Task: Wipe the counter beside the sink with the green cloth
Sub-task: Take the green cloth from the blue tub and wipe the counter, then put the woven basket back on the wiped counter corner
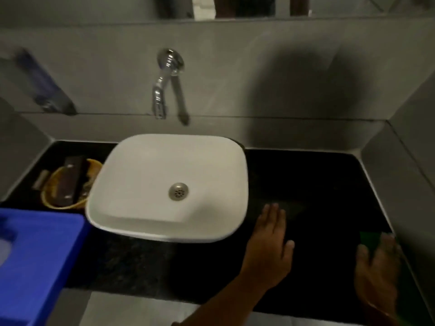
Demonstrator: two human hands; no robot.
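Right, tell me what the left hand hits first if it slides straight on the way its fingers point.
Probably nothing soon: the left hand lies flat on the black stone counter, fingers aimed past the white square basin toward the grey back wall.

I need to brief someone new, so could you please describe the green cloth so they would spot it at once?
Start at the white sink and go right across the black counter to its front right corner. The cloth lies there under the right hand, the only green thing on that dark surface.
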